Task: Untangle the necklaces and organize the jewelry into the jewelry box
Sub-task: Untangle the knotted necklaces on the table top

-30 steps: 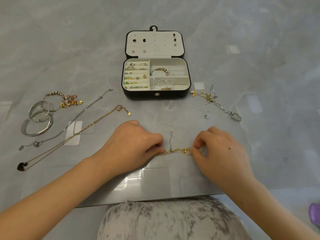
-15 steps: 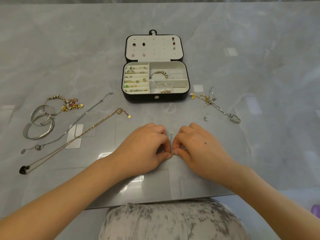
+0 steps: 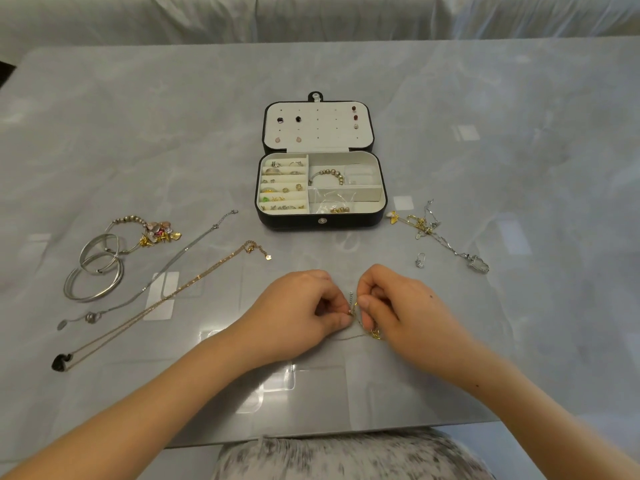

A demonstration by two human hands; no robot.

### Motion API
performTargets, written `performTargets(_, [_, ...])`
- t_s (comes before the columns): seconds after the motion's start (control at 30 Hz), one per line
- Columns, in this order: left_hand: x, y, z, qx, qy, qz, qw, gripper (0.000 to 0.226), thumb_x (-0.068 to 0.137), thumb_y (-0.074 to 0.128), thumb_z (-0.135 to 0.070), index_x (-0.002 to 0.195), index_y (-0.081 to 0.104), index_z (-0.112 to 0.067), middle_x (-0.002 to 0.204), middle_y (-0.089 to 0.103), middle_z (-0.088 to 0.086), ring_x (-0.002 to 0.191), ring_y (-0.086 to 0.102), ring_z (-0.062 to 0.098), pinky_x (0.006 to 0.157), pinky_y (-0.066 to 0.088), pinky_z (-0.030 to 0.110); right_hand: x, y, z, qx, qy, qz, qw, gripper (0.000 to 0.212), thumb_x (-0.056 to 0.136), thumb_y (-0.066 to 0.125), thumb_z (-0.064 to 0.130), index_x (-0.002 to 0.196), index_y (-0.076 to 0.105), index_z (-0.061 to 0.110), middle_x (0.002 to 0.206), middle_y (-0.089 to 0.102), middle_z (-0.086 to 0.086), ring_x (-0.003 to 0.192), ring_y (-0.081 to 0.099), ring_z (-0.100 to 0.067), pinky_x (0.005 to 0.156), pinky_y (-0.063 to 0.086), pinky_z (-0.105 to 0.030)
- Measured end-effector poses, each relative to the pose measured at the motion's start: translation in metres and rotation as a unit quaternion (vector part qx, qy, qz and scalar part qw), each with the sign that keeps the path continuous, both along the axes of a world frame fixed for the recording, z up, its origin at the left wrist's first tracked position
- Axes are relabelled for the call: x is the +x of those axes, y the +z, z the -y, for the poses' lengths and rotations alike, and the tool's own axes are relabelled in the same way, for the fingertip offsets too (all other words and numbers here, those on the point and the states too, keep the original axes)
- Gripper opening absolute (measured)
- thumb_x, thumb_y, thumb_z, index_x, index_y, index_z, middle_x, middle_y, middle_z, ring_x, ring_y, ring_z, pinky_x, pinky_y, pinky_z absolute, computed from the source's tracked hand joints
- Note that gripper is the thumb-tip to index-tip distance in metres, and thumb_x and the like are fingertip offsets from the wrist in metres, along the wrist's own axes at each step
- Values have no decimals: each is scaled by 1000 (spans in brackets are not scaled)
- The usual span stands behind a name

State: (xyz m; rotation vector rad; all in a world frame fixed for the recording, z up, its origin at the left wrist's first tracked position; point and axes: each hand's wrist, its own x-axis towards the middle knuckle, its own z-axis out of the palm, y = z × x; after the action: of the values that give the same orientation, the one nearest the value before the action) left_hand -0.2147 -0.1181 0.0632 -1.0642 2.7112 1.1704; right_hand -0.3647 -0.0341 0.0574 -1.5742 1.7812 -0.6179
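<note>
Near the middle of the table (image 3: 519, 133), the left hand (image 3: 301, 306) and right hand (image 3: 405, 306) sit close together. Each pinches a thin gold chain (image 3: 372, 333) with thumb and curled fingers. Some of the chain lies on the table under the right hand. The open jewelry box (image 3: 294, 221) is at 12 o'clock from the hands, with rings and beads inside. At 9 o'clock lie silver bangles (image 3: 95, 271) and two long necklaces (image 3: 194, 282). At 2 o'clock sits a tangled pile of chains (image 3: 429, 226).
</note>
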Motion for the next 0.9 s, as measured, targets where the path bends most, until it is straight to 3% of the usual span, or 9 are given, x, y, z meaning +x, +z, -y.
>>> performTargets(0.17, [2, 6, 6, 75, 56, -11, 996, 7, 82, 69, -23, 87, 74, -20, 81, 69, -8, 73, 60, 5, 69, 46, 16, 1, -5, 1, -10, 2, -56, 998, 13, 93, 47, 18, 85, 41, 26, 65, 53, 8, 66, 51, -17, 68, 43, -35])
performTargets(0.3, [1, 7, 9, 117, 86, -23, 989, 8, 86, 64, -19, 86, 73, -18, 79, 71, -6, 68, 60, -2, 63, 44, 7, 3, -5, -2, -28, -2, -80, 996, 7, 92, 50, 20, 88, 46, 24, 64, 50, 8, 60, 45, -10, 61, 37, -28])
performTargets(0.4, [2, 8, 9, 140, 104, -37, 984, 10, 87, 62, -15, 84, 71, -17, 81, 72, -4, 71, 63, 1, 67, 46, 10, 5, -6, -5, -50, -13, -70, 996, 11, 88, 54, 22, 83, 48, 29, 56, 47, 8, 59, 45, -8, 55, 33, -19])
performTargets(0.57, [2, 7, 9, 119, 106, -34, 987, 9, 87, 62, -17, 86, 71, -18, 81, 72, -5, 74, 63, 2, 66, 45, 8, 5, -5, -7, -41, -42, -55, 997, 9, 85, 58, 21, 80, 58, 28, 46, 41, 8, 54, 45, -9, 50, 28, -15])
performTargets(0.73, [1, 6, 7, 108, 104, -36, 988, 11, 88, 61, -18, 87, 72, -18, 79, 70, -7, 73, 62, 0, 68, 47, 9, 5, -3, -7, 6, -60, -41, 997, 22, 82, 55, 14, 88, 66, 33, 44, 45, 10, 53, 47, -7, 53, 32, -16])
performTargets(0.8, [1, 5, 7, 103, 100, -34, 989, 11, 89, 61, -19, 89, 72, -19, 79, 70, -9, 74, 61, -1, 68, 47, 9, 8, -2, -6, 12, -65, -29, 997, 18, 84, 56, 20, 91, 68, 31, 46, 51, 8, 51, 50, -11, 54, 36, -17])
performTargets(0.9, [1, 5, 6, 102, 96, -39, 989, 12, 89, 61, -19, 90, 72, -19, 81, 70, -8, 75, 61, -1, 69, 47, 11, 10, -3, -4, 1, -89, -5, 996, 13, 86, 57, 31, 89, 69, 30, 54, 61, -4, 53, 54, -17, 63, 49, -29])
